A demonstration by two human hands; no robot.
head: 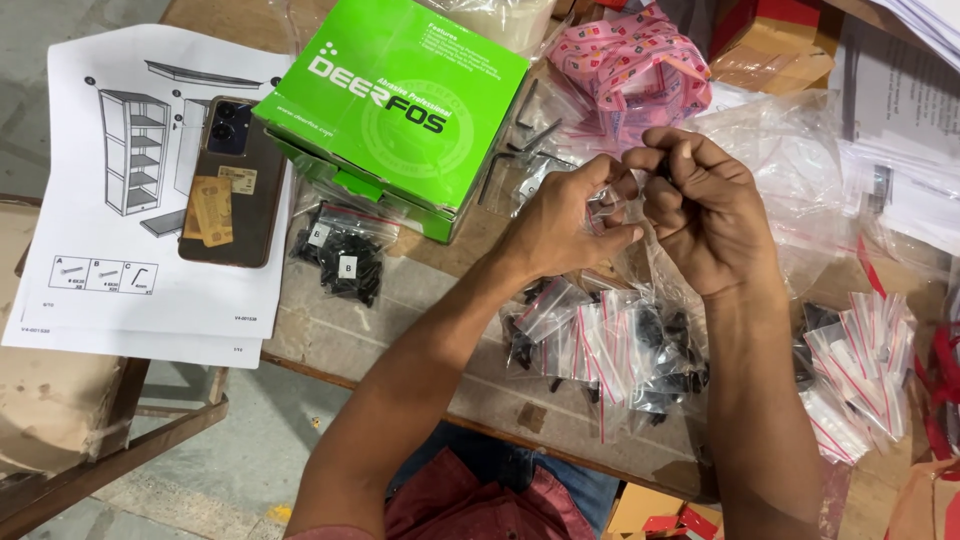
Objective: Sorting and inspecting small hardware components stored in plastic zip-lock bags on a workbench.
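Both hands meet above the wooden table [420, 300]. The left hand [560, 215] and the right hand [705, 215] are curled nearly closed, pinching a small clear zip bag [618, 205] between their fingertips, so the bag sits right in the gap between them. Directly below the hands lies a pile of small bags of black screws [610, 345], and a green box [395, 95] stands just left of the left hand.

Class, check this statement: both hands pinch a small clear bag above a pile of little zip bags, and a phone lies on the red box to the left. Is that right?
Not quite. In the head view the phone lies on the printed assembly sheet, beside a green box. The rest holds: left hand and right hand pinch the small clear bag above the zip bags.
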